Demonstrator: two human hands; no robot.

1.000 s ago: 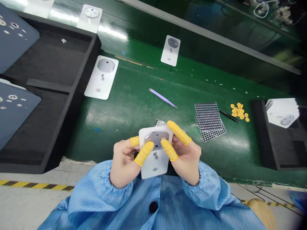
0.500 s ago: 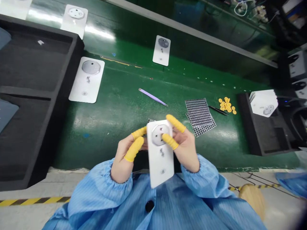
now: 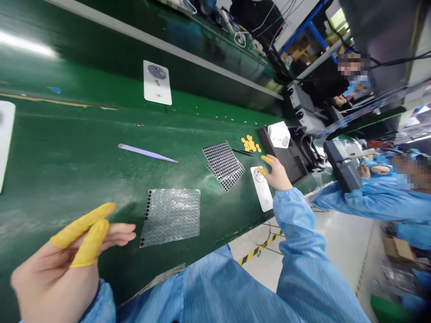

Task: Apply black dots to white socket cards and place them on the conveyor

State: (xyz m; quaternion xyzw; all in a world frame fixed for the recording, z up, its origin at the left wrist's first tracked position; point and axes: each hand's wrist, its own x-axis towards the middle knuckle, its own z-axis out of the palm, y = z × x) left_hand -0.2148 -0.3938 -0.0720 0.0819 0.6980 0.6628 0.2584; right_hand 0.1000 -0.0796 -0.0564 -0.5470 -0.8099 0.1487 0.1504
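Note:
My left hand, with yellow covers on thumb and index finger, hovers over the lower left of the table; its fingers are loosely stretched and hold nothing. To its right lies a clear sheet with black dots along its left edge. Far to the right, my right hand is open at the upper end of a white card-shaped plate, its covered thumb overlapping the plate's round part. Left of that plate are sheets of black dots. Purple tweezers lie mid-table.
Yellow discs and dark tweezers lie beside a black tray holding white plates. Another white plate is at the back, one more at the left edge. A person in blue is at the right.
The view has swung right. The plate that was between both hands is now at the table's right with my right hand; my left hand has come away from it. The clear sheet is uncovered.

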